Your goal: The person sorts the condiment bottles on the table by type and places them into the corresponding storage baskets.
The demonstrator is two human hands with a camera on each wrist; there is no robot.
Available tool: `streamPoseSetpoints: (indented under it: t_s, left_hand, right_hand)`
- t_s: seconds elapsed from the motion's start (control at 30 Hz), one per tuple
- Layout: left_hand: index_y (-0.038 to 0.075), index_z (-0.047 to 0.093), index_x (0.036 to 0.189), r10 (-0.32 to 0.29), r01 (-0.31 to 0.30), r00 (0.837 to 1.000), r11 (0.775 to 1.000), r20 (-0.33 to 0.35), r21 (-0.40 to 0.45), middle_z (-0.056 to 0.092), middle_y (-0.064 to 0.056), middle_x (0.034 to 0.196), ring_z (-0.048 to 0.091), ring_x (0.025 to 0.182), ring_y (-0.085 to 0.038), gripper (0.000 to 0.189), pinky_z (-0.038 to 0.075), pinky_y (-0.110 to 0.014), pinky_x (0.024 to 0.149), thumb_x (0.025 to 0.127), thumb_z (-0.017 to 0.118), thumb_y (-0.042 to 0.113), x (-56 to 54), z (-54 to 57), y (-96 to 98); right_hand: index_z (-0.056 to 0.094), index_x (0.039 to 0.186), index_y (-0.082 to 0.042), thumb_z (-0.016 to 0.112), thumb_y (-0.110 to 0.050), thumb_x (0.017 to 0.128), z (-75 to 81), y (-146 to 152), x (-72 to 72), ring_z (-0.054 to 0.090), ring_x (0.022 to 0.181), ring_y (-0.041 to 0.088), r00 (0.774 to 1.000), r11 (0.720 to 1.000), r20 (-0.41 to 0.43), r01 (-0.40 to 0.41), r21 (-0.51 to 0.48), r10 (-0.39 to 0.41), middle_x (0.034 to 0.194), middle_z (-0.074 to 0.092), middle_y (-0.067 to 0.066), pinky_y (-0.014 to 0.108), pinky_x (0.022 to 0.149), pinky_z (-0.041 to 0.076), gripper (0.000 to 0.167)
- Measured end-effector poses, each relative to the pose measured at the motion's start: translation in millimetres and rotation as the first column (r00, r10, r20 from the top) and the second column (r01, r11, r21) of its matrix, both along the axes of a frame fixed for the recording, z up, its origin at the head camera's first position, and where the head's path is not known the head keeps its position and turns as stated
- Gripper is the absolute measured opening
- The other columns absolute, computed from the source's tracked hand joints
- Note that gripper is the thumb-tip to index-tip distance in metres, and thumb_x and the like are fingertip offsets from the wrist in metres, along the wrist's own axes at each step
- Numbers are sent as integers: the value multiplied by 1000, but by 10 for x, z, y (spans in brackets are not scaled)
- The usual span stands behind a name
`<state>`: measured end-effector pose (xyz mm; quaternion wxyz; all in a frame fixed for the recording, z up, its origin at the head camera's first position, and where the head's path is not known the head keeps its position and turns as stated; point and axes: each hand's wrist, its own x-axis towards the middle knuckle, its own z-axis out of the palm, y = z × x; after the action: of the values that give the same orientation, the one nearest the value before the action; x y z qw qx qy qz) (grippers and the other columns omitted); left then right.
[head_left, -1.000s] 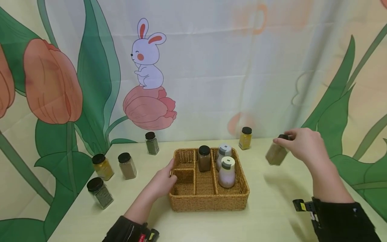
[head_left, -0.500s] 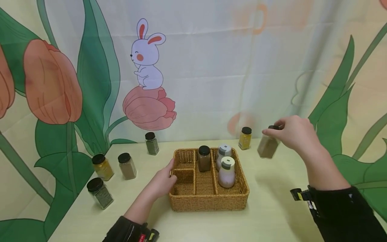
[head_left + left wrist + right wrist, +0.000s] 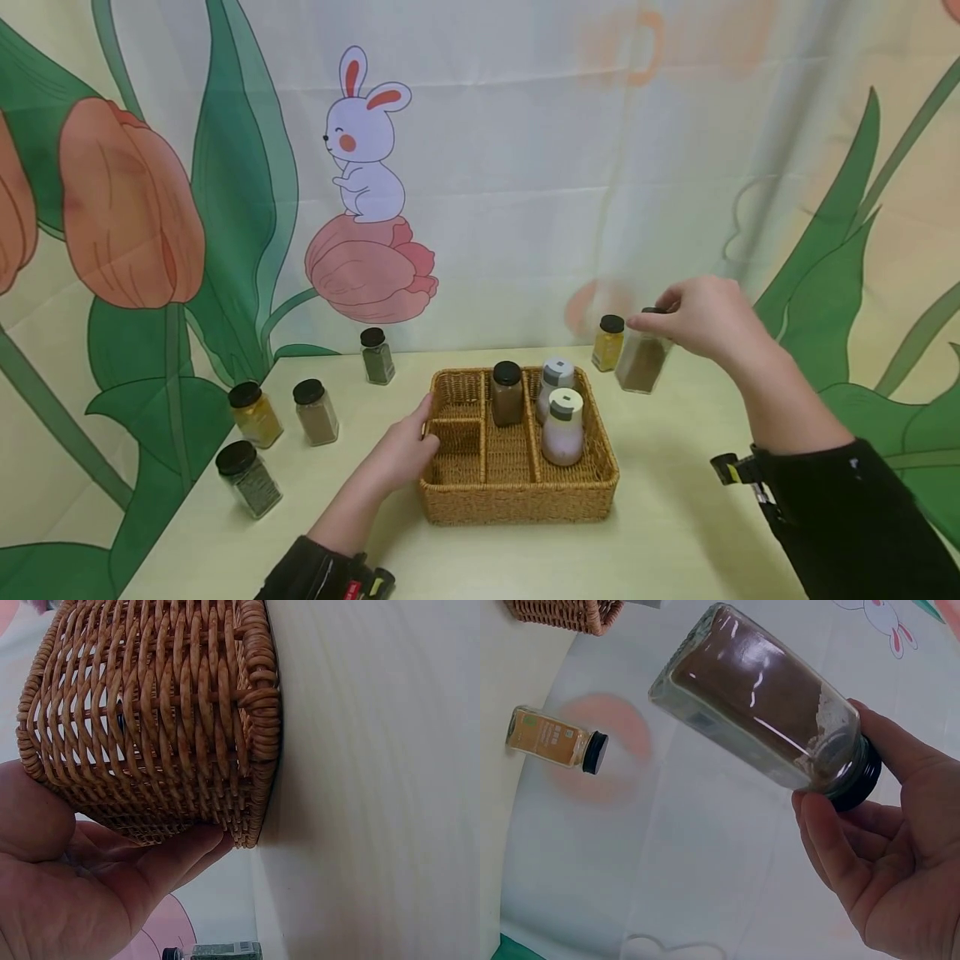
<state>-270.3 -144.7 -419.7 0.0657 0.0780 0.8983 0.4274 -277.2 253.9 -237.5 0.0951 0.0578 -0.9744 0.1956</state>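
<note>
My right hand (image 3: 708, 321) pinches a glass spice jar of brown powder (image 3: 642, 362) by its black lid, off the table to the right of the wicker basket (image 3: 517, 504). In the right wrist view the jar (image 3: 757, 697) is tilted, with fingers and thumb around its lid and neck. My left hand (image 3: 405, 450) holds the basket's left side, thumb at the rim and fingers along the outer wall (image 3: 150, 727). A brown spice jar (image 3: 507, 396) stands in the basket's middle compartment. Two white-capped shakers (image 3: 562, 433) are in the right one.
A yellow spice jar (image 3: 608, 343) stands behind the basket, close to the held jar. At the back left is a green jar (image 3: 377, 357). Farther left are a beige jar (image 3: 316, 412), a yellow jar (image 3: 257, 415) and a dark-flecked jar (image 3: 249, 479). A printed curtain (image 3: 487, 208) hangs behind.
My right hand has carried the brown-powder jar leftward and slightly up, closer to the yellow jar and the basket. My left hand and the basket stay in place.
</note>
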Motion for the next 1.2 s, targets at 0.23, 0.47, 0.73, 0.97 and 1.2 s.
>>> streamPoseSetpoints:
  t_s: [0.23,0.47,0.73,0.97,1.2]
  left_hand:
    - [9,13,165,0,0,1000,1000,-5,4,35,-24,159,33,44,-11,74,37,-29,44,99,46,7,18,11,5]
    - [8,13,164,-14,14,1000,1000,-22,-5,35,-25,158,30,44,-10,73,36,-29,43,99,45,8,22,17,-2]
    - [7,13,164,-19,18,999,1000,-30,-11,35,-26,158,29,45,-11,73,40,-32,47,99,45,8,24,24,-18]
    - [8,12,164,-17,16,1000,1000,-25,-10,35,-26,158,29,44,-10,73,37,-30,44,99,45,8,21,18,-19]
    - [9,12,164,-17,16,1000,1000,-24,-2,33,-25,159,30,44,-10,73,36,-29,44,99,45,8,20,12,-19]
  right_hand:
    - [77,109,-5,75,-59,84,32,-112,-36,65,94,31,995,996,14,-94,-1,94,102,75,10,47,73,53,60]
    - [78,104,-9,78,-48,86,64,-216,-50,66,87,24,983,983,19,-180,14,180,96,75,3,44,72,52,42]
    - [75,109,-3,80,-27,87,101,-385,-81,68,70,17,950,952,65,-303,-40,305,97,75,8,36,65,55,33]
    - [78,98,-9,81,-19,84,127,-503,-118,60,72,15,906,902,76,-422,89,417,83,70,-3,36,67,50,18]
    - [70,81,-15,75,-5,78,176,-620,-126,51,71,16,851,839,88,-526,138,518,81,61,-1,34,65,44,11]
